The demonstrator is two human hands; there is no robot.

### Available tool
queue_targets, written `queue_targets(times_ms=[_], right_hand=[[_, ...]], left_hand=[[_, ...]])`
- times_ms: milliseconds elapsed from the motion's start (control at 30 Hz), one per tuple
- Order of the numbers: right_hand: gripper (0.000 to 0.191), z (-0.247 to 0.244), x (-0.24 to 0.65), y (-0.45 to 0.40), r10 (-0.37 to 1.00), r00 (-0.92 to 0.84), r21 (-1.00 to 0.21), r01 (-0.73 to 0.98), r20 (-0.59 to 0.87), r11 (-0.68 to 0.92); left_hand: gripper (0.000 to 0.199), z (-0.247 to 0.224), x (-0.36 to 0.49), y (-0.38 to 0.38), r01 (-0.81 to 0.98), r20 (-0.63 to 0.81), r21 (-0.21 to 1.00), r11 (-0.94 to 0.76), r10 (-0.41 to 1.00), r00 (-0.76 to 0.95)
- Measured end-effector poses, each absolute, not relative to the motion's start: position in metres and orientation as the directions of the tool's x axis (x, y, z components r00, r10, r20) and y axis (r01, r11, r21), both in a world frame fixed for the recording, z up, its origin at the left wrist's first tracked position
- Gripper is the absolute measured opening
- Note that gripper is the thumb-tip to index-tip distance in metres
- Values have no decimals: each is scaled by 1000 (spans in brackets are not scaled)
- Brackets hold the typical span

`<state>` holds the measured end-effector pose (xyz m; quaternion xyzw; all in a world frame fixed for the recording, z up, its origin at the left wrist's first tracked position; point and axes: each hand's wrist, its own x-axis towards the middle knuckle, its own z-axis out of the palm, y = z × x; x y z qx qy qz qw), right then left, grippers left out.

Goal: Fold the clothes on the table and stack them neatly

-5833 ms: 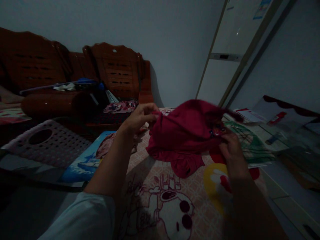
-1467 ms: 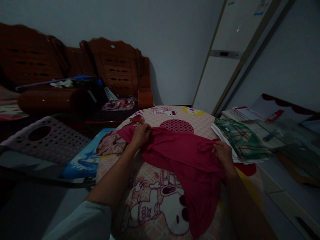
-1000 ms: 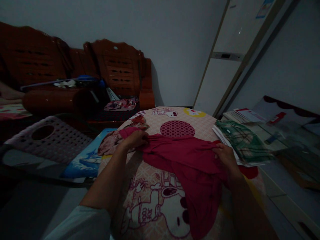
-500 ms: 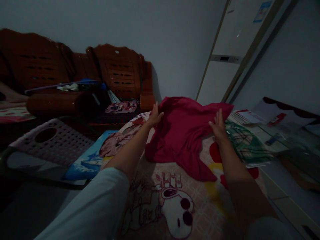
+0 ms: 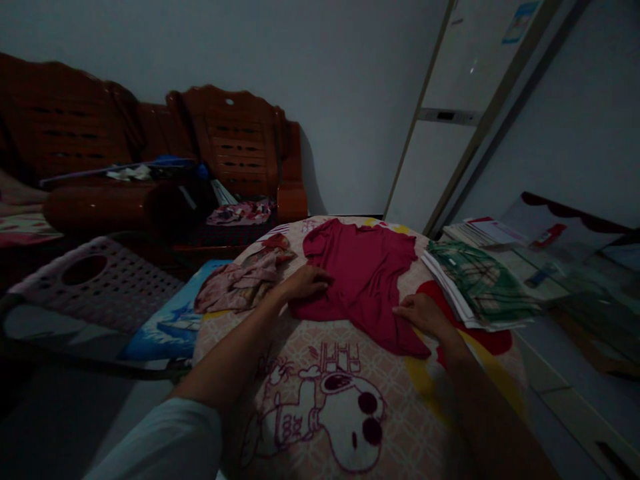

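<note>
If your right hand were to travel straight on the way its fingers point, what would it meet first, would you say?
The right hand would most likely meet the dark pink shirt first; its fingertips are at the shirt's near right edge, though whether they touch it is unclear.

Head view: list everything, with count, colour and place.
shirt: 1, magenta, spread at centre
tablecloth: 1, pink with prints, under shirt
crumpled cloth: count unclear, pinkish, left of shirt
plaid cloth: 1, green, right of shirt
sheets: several, white, under plaid cloth
woven chair: 1, pale, left
printed item: 1, blue, beside woven chair
wooden seating: 1 row, red-brown, back left
patterned cloth: 1, pink, on wooden seating
small items: several, blue and white, on wooden seating
tall unit: 1, white, back right
papers: 1 stack, mostly white, far right
another person's limb: 1, partly seen, left edge
left hand: 1, touching shirt's left side
right hand: 1, at shirt's near right edge
</note>
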<state>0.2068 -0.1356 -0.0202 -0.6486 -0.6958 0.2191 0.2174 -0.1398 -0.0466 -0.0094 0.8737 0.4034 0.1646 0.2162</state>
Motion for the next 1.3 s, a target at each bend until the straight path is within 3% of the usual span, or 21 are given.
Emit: queue_targets(times_ms=[167, 300, 500, 567, 633, 733, 800, 867, 900, 967, 1033, 1100, 1200, 1300], right_hand=[[17, -22, 209, -141, 997, 4, -731, 680, -74, -57], [21, -27, 210, -142, 984, 125, -926, 343, -125, -161], [24, -29, 209, -141, 967, 211, -984, 69, -144, -162], [24, -23, 221, -138, 930, 361, -997, 4, -72, -79], [24, -15, 240, -137, 793, 608, -999, 42, 40, 19], [19, -3, 268, -141, 535, 796, -935, 354, 284, -31], [18, 0, 275, -147, 515, 736, -770, 604, 440, -205], [21, -2, 267, -152, 586, 606, -550, 779, 538, -301], [24, -4, 260, -153, 628, 531, -465, 837, 568, -288], [25, -7, 240, -153, 708, 383, -394, 905, 593, -160], [23, -10, 218, -151, 787, 253, -429, 903, 563, 17], [21, -12, 196, -150, 863, 123, -517, 839, 489, 173], [20, -18, 165, -154, 927, -115, -628, 706, 357, 329], [17, -28, 140, -159, 924, -312, -651, 659, 220, 377]], left_hand=[[39, -13, -150, -53, 707, 96, 450, -546, 816, 569], [21, -17, -147, -55, 710, 123, 479, -517, 840, 529], [12, -12, -136, -61, 654, 201, 525, -545, 826, 527], [12, 0, -137, -66, 594, 223, 565, -573, 799, 559], [14, 15, -139, -75, 486, 218, 641, -595, 747, 627], [22, 34, -135, -92, 304, 93, 775, -554, 576, 812], [30, 38, -130, -101, 219, -33, 857, -466, 375, 927], [39, 35, -125, -104, 198, -120, 921, -335, 240, 963], [42, 32, -124, -102, 203, -136, 941, -270, 246, 960], [42, 21, -124, -92, 210, -104, 956, -206, 431, 896], [33, 8, -129, -77, 271, 6, 925, -266, 724, 689], [22, -6, -139, -62, 458, 144, 824, -333, 906, 399], [16, -24, -155, -45, 730, 269, 633, -260, 957, 107], [24, -37, -167, -35, 796, 268, 589, -142, 963, -26]])
